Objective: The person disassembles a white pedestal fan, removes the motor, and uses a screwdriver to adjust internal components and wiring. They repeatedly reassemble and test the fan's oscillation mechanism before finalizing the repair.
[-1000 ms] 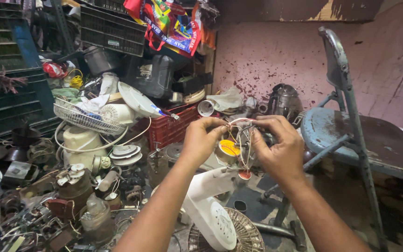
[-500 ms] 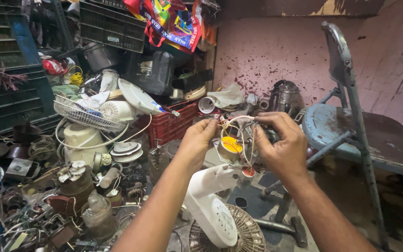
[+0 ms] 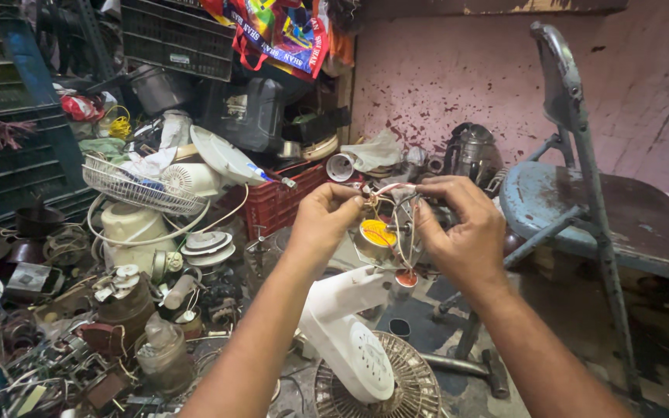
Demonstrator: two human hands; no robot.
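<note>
At the centre of the frame, two hands meet over a small fan motor [image 3: 396,236] with a yellow-topped part. The left hand [image 3: 325,220] is closed in a pinch on the thin wires [image 3: 385,193] that loop off the motor's top; the right hand [image 3: 458,228] wraps around the motor's body, fingers curled shut on it. Good work at this step seems to call for a steady right-hand grip while the left handles one wire at a time, without tugging the fine leads. Just below, one white fan body [image 3: 350,333] leans over one round metal grille [image 3: 365,387]. One blue folding chair [image 3: 582,209] stands at the right, one red crate [image 3: 280,201] sits behind the hands, and one white wire fan guard [image 3: 137,186] lies at the left among scrap.
</note>
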